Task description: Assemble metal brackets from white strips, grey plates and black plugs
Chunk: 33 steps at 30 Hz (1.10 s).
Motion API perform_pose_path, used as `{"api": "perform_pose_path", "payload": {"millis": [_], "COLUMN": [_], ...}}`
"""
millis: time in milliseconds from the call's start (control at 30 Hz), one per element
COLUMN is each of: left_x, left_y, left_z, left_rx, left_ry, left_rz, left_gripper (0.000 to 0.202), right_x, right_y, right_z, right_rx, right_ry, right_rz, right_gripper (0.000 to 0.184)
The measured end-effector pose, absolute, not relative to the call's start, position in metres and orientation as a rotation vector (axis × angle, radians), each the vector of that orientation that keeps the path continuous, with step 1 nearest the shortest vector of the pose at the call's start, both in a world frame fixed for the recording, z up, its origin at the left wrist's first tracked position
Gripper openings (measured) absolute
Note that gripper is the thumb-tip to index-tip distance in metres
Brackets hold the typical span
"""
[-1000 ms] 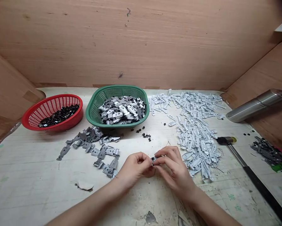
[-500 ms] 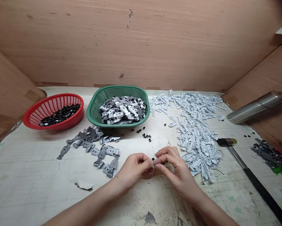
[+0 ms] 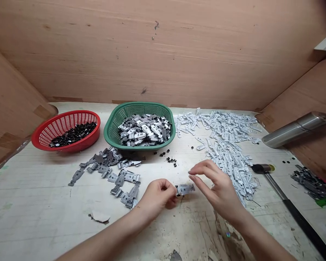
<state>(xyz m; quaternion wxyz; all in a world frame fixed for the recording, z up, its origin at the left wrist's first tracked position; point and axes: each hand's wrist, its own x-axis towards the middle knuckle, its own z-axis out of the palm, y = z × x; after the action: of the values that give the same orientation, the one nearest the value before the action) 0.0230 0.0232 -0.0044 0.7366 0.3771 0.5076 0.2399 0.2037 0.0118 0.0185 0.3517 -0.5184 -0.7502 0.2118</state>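
Observation:
My left hand (image 3: 158,195) pinches one end of a small grey metal plate (image 3: 185,189) low over the worn tabletop, near the middle. My right hand (image 3: 219,188) hovers just right of the plate, fingers spread and holding nothing. A few tiny black rivets (image 3: 170,158) lie just beyond the hands. A row of grey plates (image 3: 116,172) lies to the left of my left hand. A big heap of pale plates (image 3: 225,145) spreads to the right.
A green basket (image 3: 112,127) of metal plates and a red basket (image 3: 43,135) of black bits stand at the back left. A hammer (image 3: 282,195) lies on the right, a steel cylinder (image 3: 296,128) beyond it, dark scrap (image 3: 311,181) at the far right. Wooden walls enclose the bench.
My right hand has let go of the plate and drawn back to the right, opening its fingers. The left hand still holds the plate. The view has tilted slightly.

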Motion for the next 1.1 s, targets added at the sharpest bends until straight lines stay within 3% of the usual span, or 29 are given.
{"api": "perform_pose_path", "payload": {"millis": [167, 433, 1100], "left_x": [0.019, 0.021, 0.020], "left_y": [0.028, 0.028, 0.029], "left_z": [-0.007, -0.007, -0.011], "left_rx": [0.886, 0.841, 0.786], "left_ry": [1.173, 1.168, 1.124], "left_rz": [0.492, 0.501, 0.525], "left_gripper": [0.011, 0.012, 0.012], "right_x": [0.193, 0.171, 0.228], "right_y": [0.064, 0.098, 0.015], "right_z": [0.013, -0.009, 0.023], "right_rx": [-1.537, -1.703, -1.508], "right_ry": [-2.261, -2.247, -1.996], "right_rz": [0.450, 0.399, 0.901], "right_gripper": [0.012, 0.013, 0.009]}}
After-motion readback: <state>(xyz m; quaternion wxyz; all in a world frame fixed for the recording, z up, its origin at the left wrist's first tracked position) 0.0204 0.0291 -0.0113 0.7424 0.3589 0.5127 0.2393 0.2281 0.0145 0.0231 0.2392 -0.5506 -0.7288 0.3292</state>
